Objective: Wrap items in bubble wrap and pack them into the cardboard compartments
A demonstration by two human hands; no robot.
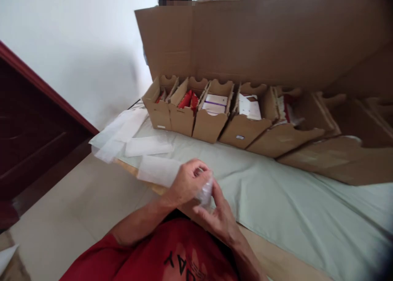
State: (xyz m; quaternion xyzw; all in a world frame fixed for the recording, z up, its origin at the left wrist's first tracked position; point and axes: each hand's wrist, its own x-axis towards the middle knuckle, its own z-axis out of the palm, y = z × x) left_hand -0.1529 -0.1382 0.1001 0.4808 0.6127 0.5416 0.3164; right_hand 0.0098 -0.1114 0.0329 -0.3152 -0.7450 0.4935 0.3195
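My left hand and my right hand meet just above my red shirt, both closed around a small crumpled clear plastic wrapper. The left fingers curl over its top and the right fingers pinch it from below. What the wrapper contains is too blurred to tell. A white paper strip lies on the pale green cloth right beside my left hand.
A row of open cardboard trays with red and white packets stands at the back, against a big cardboard flap. More white paper sheets lie at the left table edge. A dark red door is at left.
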